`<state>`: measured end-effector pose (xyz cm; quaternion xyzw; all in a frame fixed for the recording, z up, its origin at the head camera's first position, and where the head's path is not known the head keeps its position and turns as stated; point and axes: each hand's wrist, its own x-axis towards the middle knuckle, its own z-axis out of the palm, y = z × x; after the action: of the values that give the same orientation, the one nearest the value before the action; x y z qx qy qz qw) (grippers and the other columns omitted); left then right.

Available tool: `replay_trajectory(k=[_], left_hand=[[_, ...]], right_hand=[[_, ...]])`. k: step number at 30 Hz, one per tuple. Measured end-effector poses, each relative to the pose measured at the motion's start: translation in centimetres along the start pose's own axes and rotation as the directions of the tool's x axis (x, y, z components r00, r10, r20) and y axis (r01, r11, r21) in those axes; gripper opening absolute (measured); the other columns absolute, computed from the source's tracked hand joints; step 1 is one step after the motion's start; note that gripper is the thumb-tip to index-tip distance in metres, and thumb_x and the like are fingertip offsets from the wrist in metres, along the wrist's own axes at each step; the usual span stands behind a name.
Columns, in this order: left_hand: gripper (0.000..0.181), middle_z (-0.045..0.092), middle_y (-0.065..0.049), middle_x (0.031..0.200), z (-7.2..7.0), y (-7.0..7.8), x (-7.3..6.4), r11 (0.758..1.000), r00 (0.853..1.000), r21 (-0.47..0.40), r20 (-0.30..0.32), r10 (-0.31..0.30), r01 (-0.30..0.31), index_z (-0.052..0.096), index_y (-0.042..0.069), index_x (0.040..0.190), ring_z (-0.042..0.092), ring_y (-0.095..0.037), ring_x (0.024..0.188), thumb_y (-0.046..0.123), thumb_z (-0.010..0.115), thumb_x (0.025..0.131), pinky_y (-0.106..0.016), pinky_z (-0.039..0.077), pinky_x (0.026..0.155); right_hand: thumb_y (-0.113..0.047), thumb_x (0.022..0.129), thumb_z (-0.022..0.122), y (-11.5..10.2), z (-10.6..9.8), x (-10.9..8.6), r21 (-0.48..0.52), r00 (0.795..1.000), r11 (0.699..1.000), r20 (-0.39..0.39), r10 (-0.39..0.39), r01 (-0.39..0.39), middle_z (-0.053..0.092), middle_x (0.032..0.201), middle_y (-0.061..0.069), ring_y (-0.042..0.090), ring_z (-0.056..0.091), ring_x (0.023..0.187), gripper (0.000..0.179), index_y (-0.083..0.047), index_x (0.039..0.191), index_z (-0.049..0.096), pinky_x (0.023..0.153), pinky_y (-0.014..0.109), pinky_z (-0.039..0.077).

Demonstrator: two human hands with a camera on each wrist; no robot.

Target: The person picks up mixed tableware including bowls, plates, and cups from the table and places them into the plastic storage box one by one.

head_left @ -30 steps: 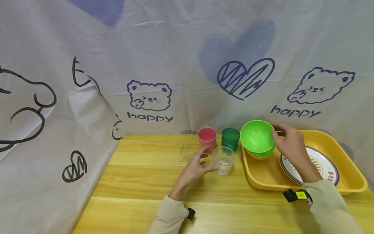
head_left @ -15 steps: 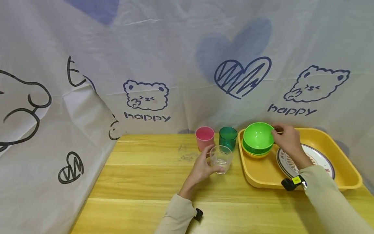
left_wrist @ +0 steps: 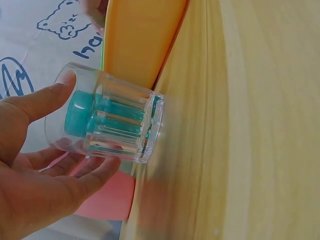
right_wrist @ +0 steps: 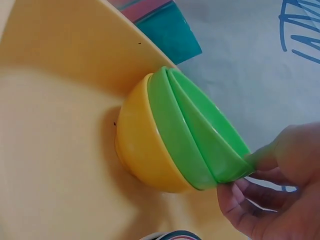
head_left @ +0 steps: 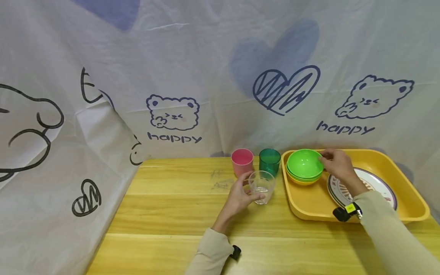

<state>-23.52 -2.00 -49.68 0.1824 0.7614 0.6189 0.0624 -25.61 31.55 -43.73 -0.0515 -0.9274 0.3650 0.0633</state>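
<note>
My left hand (head_left: 237, 198) holds a clear drinking glass (left_wrist: 122, 117) from its left side, thumb on the near side and fingers behind. The glass stands upright on the table. With thumb and fingertips, my right hand (head_left: 339, 167) pinches the rim of the top green bowl (right_wrist: 215, 127). This bowl sits slightly tilted inside a second green bowl (right_wrist: 175, 135), which is nested in a yellow bowl (right_wrist: 145, 140). The stack rests in the left end of the yellow tray (head_left: 309, 209).
Behind the glass stand a pink cup (head_left: 242, 164) and a dark green cup (head_left: 269, 162), side by side near the back cloth (head_left: 220, 68). Patterned white plates (head_left: 374, 183) lie in the tray, partly beneath my right forearm. Wooden tabletop (head_left: 165, 214) extends to the left and front.
The top green bowl has come down into the stack, still in my right hand. My left hand has moved right and closed round the clear glass.
</note>
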Motion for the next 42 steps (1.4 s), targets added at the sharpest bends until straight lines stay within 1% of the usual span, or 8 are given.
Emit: replay_trajectory(k=[5,14,19,21,26,28,35,42], left_hand=[[0.080,0.051,-0.023,0.147,-0.1,-0.2,0.1,0.999,1.000,-0.029,0.006,0.013,-0.013,0.042,-0.005,0.150,0.050,-0.042,0.133,-0.001,0.085,0.082,-0.054,0.049,0.106],[0.077,0.054,-0.026,0.144,-0.2,-0.2,0.0,0.996,0.999,-0.076,0.007,0.042,-0.041,0.045,-0.006,0.146,0.051,-0.043,0.133,-0.005,0.085,0.080,-0.057,0.046,0.107],[0.076,0.057,-0.020,0.142,-0.6,0.1,0.0,0.999,1.000,-0.054,0.015,0.003,-0.003,0.050,-0.001,0.145,0.053,-0.037,0.132,0.002,0.088,0.079,-0.050,0.048,0.107],[0.075,0.057,-0.018,0.142,-1.1,0.2,-0.1,0.998,1.000,-0.055,0.008,-0.006,0.007,0.052,0.001,0.145,0.054,-0.036,0.131,0.004,0.089,0.079,-0.050,0.048,0.107],[0.076,0.058,-0.017,0.140,-2.7,0.9,-0.3,0.998,1.000,-0.066,-0.023,0.017,-0.018,0.053,0.003,0.146,0.053,-0.038,0.130,0.003,0.089,0.078,-0.053,0.049,0.106],[0.077,0.057,-0.017,0.140,-3.3,1.3,-0.3,0.997,0.999,-0.066,-0.023,0.029,-0.031,0.052,0.004,0.147,0.053,-0.039,0.130,0.003,0.088,0.079,-0.052,0.049,0.107],[0.079,0.056,-0.014,0.143,-4.3,3.0,-0.8,0.994,0.998,-0.095,-0.012,0.056,-0.057,0.050,0.008,0.150,0.052,-0.036,0.132,0.007,0.088,0.080,-0.049,0.048,0.108],[0.081,0.056,-0.010,0.145,-4.9,4.0,-1.2,0.986,0.993,-0.119,-0.022,0.112,-0.114,0.049,0.013,0.154,0.053,-0.031,0.132,0.008,0.087,0.082,-0.047,0.051,0.105]], right_hand=[[-0.012,0.103,0.057,0.4,0.3,-0.1,-0.010,1.000,1.000,0.003,0.000,0.000,0.061,0.120,0.035,0.045,0.059,0.105,0.037,0.016,0.128,0.059,0.087,0.053,0.057],[-0.017,0.102,0.062,0.7,0.4,-0.5,0.017,1.000,1.000,-0.018,0.014,-0.013,0.061,0.121,0.035,0.046,0.060,0.107,0.040,0.013,0.130,0.059,0.084,0.047,0.059],[-0.024,0.107,0.055,0.9,-0.9,-0.9,0.162,0.999,0.986,-0.007,0.051,-0.049,0.055,0.129,0.035,0.044,0.061,0.109,0.049,0.013,0.138,0.052,0.074,0.031,0.063],[-0.025,0.107,0.054,0.8,-1.5,-1.1,0.233,0.999,0.971,-0.016,0.052,-0.047,0.054,0.132,0.034,0.035,0.063,0.105,0.050,0.013,0.140,0.050,0.072,0.026,0.062],[-0.026,0.107,0.055,-0.3,-2.0,-2.3,0.305,0.998,0.952,-0.057,0.000,0.018,0.055,0.132,0.032,-0.002,0.060,0.089,0.051,0.011,0.142,0.050,0.073,0.018,0.059],[-0.026,0.107,0.056,-0.9,-1.8,-2.9,0.306,0.997,0.950,-0.069,-0.040,0.059,0.056,0.131,0.032,-0.008,0.059,0.087,0.052,0.010,0.143,0.049,0.074,0.017,0.058],[-0.026,0.106,0.059,-3.3,-0.7,-4.5,0.345,0.982,0.920,-0.083,-0.168,0.187,0.057,0.134,0.028,-0.008,0.057,0.099,0.053,0.005,0.147,0.048,0.079,0.014,0.056],[-0.025,0.105,0.062,-5.3,-0.1,-5.9,0.324,0.966,0.910,-0.093,-0.242,0.259,0.060,0.137,0.020,-0.004,0.054,0.112,0.053,-0.004,0.151,0.047,0.090,0.004,0.044]])
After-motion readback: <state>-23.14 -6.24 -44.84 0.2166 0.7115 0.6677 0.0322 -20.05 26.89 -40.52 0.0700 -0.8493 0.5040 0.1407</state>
